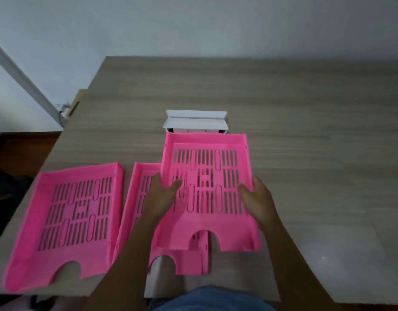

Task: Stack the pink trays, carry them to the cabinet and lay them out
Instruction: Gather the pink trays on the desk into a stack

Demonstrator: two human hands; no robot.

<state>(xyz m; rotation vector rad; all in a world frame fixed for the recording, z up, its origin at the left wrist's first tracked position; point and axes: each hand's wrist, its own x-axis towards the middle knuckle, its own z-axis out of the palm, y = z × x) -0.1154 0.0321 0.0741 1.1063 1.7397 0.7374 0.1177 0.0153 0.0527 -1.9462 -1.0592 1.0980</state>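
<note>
Three pink slotted letter trays are on the wooden table. One pink tray (207, 189) is lifted and tilted, held at both long sides: my left hand (164, 196) grips its left wall and my right hand (256, 198) grips its right wall. It overlaps a second pink tray (137, 198) lying flat beneath it, mostly hidden by my left arm. A third pink tray (67, 221) lies flat at the left, near the table's front-left corner.
A white stand-like object (195, 121) sits just beyond the held tray. The wooden table (305, 131) stretches right and back to a pale wall. Its left edge drops to dark floor (18, 149). My blue-clad lap shows at the bottom.
</note>
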